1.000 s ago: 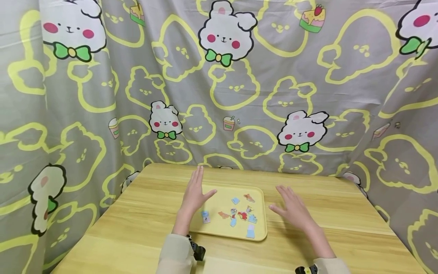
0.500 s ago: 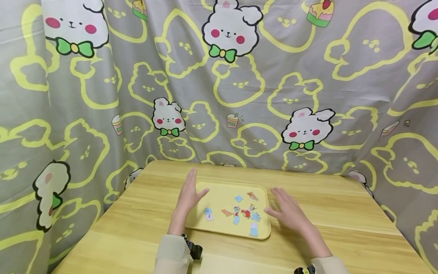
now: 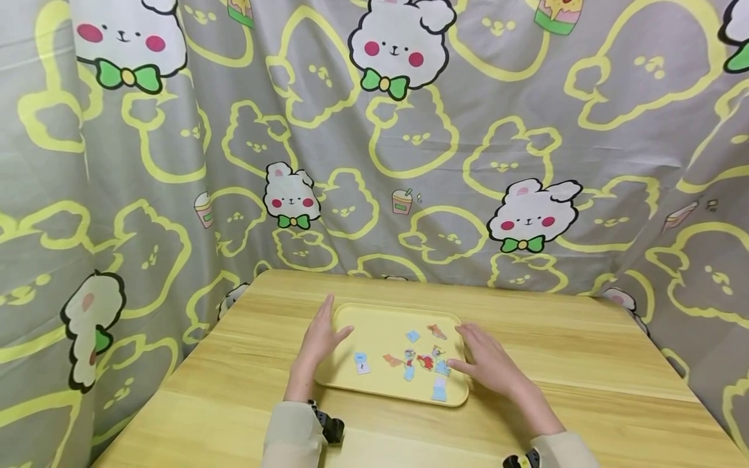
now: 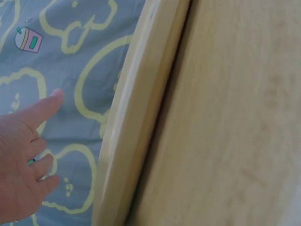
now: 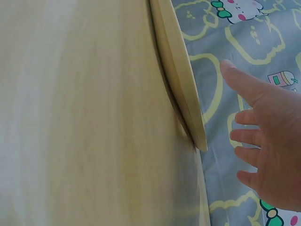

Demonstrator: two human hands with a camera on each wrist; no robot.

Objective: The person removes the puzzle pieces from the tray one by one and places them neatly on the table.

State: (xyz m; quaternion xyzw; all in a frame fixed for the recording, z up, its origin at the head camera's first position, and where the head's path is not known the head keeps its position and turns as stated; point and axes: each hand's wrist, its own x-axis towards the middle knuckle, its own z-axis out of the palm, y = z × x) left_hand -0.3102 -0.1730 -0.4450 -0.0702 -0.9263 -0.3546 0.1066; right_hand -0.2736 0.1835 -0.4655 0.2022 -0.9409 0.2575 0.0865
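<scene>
A yellow tray (image 3: 380, 322) with a raised rim lies on the table, carrying several small flat picture pieces. Among them are a red piece (image 3: 425, 362), an orange piece (image 3: 436, 331), a blue diamond-like piece (image 3: 413, 336) and a blue-and-pink piece (image 3: 363, 364). At the tray's left edge is my left hand (image 3: 316, 341), fingers straight and thumb spread. My right hand (image 3: 490, 359) is at the right edge, its thumb overlapping the rim in the head view. Both wrist views show the tray's side (image 4: 129, 117) beside extended fingers, and neither hand holds anything.
The wooden table (image 3: 234, 370) extends around the tray on all sides. Behind it and to both sides hangs a grey curtain (image 3: 351, 143) with rabbit prints, close to the table's back edge. Dark wrist cameras (image 3: 329, 426) sit at the sleeve cuffs.
My left hand has shifted left to the tray's left edge, uncovering that side. My right hand has come in to the right edge. The head view has tilted slightly downward.
</scene>
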